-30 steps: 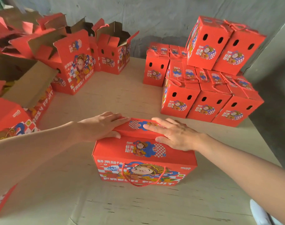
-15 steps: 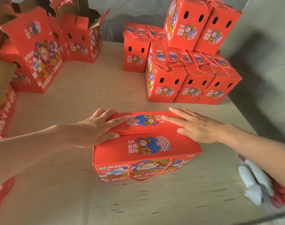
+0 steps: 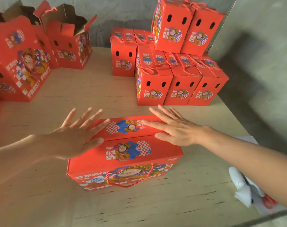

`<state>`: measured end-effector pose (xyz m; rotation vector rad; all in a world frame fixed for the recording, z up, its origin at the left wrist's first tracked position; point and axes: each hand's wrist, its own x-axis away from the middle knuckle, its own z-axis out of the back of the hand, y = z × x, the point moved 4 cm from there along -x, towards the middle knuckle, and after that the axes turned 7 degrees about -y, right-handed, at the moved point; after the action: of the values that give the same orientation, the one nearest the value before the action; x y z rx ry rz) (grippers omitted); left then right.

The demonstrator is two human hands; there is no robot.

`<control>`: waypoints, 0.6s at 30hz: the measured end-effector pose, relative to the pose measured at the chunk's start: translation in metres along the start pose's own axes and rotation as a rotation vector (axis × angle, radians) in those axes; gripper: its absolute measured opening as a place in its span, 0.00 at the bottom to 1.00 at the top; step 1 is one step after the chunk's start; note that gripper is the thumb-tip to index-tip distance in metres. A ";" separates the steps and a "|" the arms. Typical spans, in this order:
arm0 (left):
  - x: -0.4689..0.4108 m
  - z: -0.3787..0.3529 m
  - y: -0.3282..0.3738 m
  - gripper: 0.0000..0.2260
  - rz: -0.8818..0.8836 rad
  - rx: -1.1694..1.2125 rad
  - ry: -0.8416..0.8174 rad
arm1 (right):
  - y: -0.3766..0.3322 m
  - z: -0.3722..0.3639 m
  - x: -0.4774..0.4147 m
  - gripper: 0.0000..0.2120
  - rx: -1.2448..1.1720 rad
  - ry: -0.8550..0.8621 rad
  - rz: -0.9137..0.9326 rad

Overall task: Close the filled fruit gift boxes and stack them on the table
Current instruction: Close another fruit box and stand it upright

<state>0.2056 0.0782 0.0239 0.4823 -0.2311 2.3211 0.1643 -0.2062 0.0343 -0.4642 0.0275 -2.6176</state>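
A closed red fruit gift box [image 3: 126, 154] with cartoon print and a red rope handle lies on the pale wooden table [image 3: 93, 94] in front of me. My left hand [image 3: 74, 136] is at its left top edge, fingers spread and straight, the thumb touching the lid. My right hand [image 3: 175, 128] lies flat on the right part of the lid, fingers straight. Beyond it stands a stack of closed red boxes [image 3: 180, 79], two of them on a second layer [image 3: 185, 27].
Several red boxes with open flaps [image 3: 67, 41] stand at the back left, a larger one [image 3: 23, 63] nearer. A grey wall runs behind and to the right. The table's right edge drops off near a white and red object [image 3: 247, 192] on the floor.
The view has shifted closer and to the right. My left hand's fingers have lifted and spread off the lid; my right hand stays flat on the box.
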 end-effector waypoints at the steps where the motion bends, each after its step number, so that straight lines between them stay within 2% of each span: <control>1: 0.001 0.002 0.013 0.34 -0.008 0.017 0.055 | -0.003 0.003 -0.002 0.23 -0.020 0.067 0.033; 3: 0.003 -0.004 0.047 0.34 -0.026 0.084 0.117 | -0.010 -0.003 -0.008 0.23 -0.051 0.097 0.075; 5: 0.002 -0.013 0.071 0.37 0.004 0.107 0.117 | -0.014 -0.017 -0.011 0.23 -0.030 0.027 0.077; 8: 0.001 -0.009 0.070 0.38 0.040 0.161 0.144 | -0.009 -0.015 -0.014 0.21 -0.046 -0.005 0.088; 11: 0.007 -0.001 0.077 0.36 0.125 0.328 0.245 | -0.007 -0.007 -0.019 0.19 -0.055 0.129 0.134; 14: 0.010 -0.005 0.103 0.33 0.147 0.234 0.316 | -0.009 -0.016 -0.022 0.20 -0.068 0.099 0.129; 18: 0.009 -0.004 0.098 0.31 0.110 0.145 0.423 | -0.009 -0.013 -0.022 0.20 -0.091 0.128 0.078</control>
<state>0.1289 0.0158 0.0217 0.0399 0.1177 2.4937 0.1740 -0.1889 0.0161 -0.3193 0.2032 -2.5728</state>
